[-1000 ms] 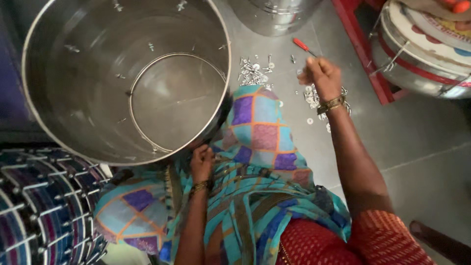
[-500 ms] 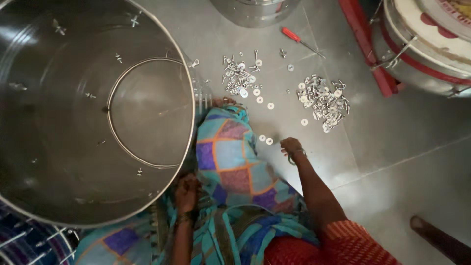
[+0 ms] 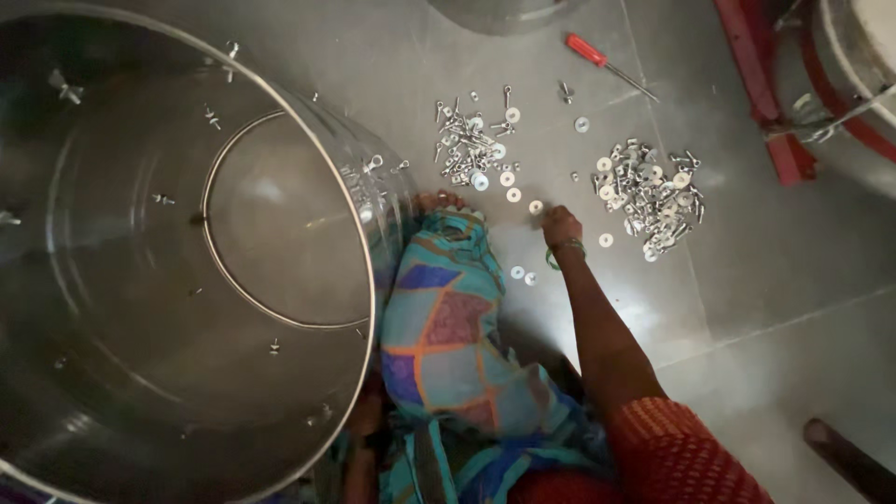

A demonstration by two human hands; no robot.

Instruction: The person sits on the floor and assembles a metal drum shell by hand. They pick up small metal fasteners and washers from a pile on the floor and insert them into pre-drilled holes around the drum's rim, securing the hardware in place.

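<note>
I sit on the floor with a patterned teal cloth (image 3: 448,345) over my knee. My right hand (image 3: 560,225) reaches forward to the grey floor, its fingers bunched at a single flat washer (image 3: 535,206). Two more washers (image 3: 523,274) lie just left of my wrist. A small heap of bolts and washers (image 3: 471,149) lies ahead, and a larger heap (image 3: 649,191) to the right. My left hand (image 3: 366,413) rests low against the rim of a big steel drum (image 3: 280,121), mostly in shadow, so its grip is unclear.
A red-handled screwdriver (image 3: 597,58) lies beyond the heaps. A red frame (image 3: 751,84) and a round steel vessel (image 3: 854,84) stand at the right, with another steel vessel (image 3: 509,11) at the top edge. A dark rounded object (image 3: 845,453) sits at lower right.
My right hand drew back from the far heap by the screwdriver toward my knee, then went forward again to the single washer. The view shifted, so the drum now fills the left.
</note>
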